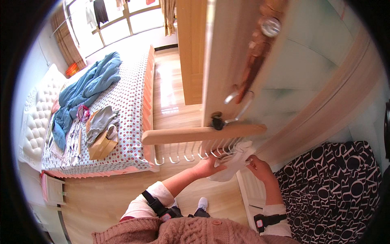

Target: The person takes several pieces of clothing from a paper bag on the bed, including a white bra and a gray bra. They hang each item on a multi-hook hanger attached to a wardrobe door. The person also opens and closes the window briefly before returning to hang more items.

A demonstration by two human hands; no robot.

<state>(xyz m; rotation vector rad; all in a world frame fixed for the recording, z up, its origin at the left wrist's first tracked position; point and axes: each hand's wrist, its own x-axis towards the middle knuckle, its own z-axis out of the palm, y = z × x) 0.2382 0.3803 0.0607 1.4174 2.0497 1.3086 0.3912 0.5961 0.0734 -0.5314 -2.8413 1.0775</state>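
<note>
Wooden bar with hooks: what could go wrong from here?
The white cloth is close to the small hooks, so it may snag. The left hand and right hand are below the right half of the wooden bar; pulling there could tilt it. The large metal hook might slip.

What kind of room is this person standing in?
Most likely a bedroom in a home: there is a wide bed with a spotted sheet, a padded headboard at its end and a rumpled blue quilt lying on top.
</note>
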